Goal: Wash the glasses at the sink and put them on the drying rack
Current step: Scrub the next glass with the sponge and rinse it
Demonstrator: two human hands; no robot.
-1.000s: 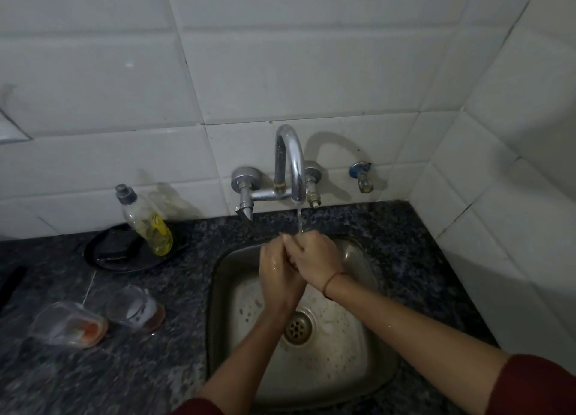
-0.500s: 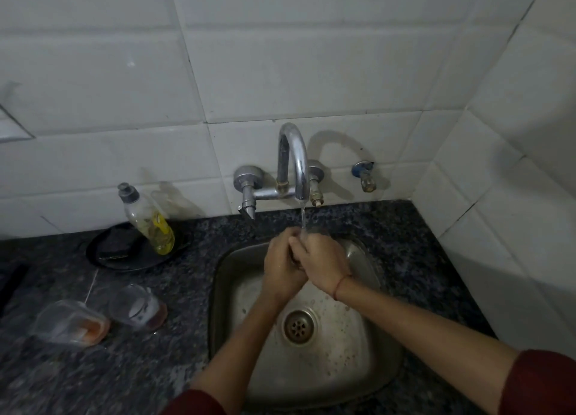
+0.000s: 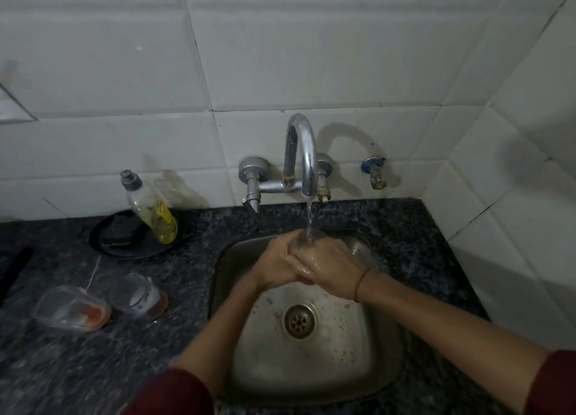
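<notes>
**Head view (sole view)**

- **Hands:** left hand [image 3: 276, 263] and right hand [image 3: 335, 269], pressed together over the sink [image 3: 385, 352], under the stream [image 3: 309, 221] from the tap [image 3: 300, 153].
- **Grip:** the fingers of both hands are curled into one another. Whether they enclose anything cannot be told. A pale clear shape just behind the right hand may be a glass, or only glare on the steel.
- **Glasses:** first glass [image 3: 137, 296] and second glass [image 3: 73, 310] lie on their sides on the worktop [image 3: 93, 368], left of the sink. Each holds reddish dregs, so they look unwashed.
- **Soap bottle** [image 3: 152, 210]: upright on a dark dish [image 3: 124, 246] by the wall.
- **Drying rack:** not in view.

**Hazards, as judged**
- Wet, possibly soapy hands make a poor hold on smooth glass. A slip over the steel basin or against the tap could chip or break it.
- The lying glasses may roll if a reaching sleeve nudges them.
- The dregs may spill onto the worktop on lifting.
- With the rack out of sight, a dripping carry is likely.
</notes>
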